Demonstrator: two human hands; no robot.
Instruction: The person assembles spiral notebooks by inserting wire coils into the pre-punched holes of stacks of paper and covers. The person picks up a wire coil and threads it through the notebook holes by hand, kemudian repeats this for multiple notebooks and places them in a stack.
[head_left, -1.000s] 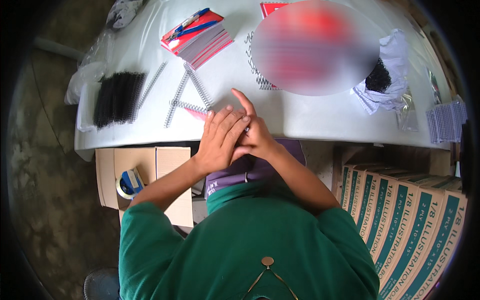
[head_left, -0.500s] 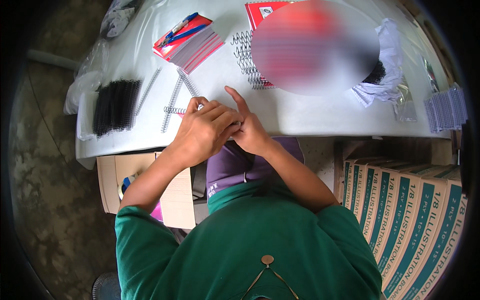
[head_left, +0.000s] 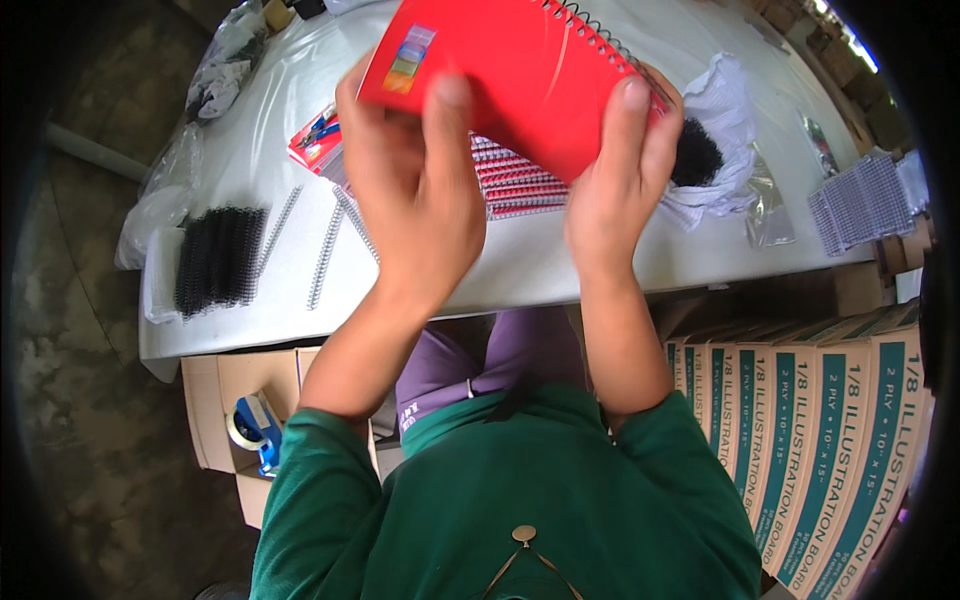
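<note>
A red spiral notebook (head_left: 520, 85) is held up over the table between my two hands. Its dark wire coil (head_left: 600, 38) runs along the upper right edge, and a small coloured patch shows on the cover's left. My left hand (head_left: 415, 190) grips the left side, thumb on the cover, slightly blurred. My right hand (head_left: 625, 170) closes on the right side near the coil. Behind and below lies a stack of red coil-bound notebooks (head_left: 515, 180), partly covered by the held one. Loose wire coils (head_left: 325, 250) lie left of my left hand.
A bundle of black coils (head_left: 222, 260) stands at the table's left. At the far left of the hands, pliers and a pen (head_left: 318, 132) rest on red covers. Crumpled white paper (head_left: 720, 150) holds more black coils. Cartons (head_left: 800, 440) line the lower right; a tape dispenser (head_left: 258, 430) sits in a box.
My hands were together low over the table's near edge. Now they are raised, farther forward and apart, holding the red spiral notebook. The view has shifted slightly.
</note>
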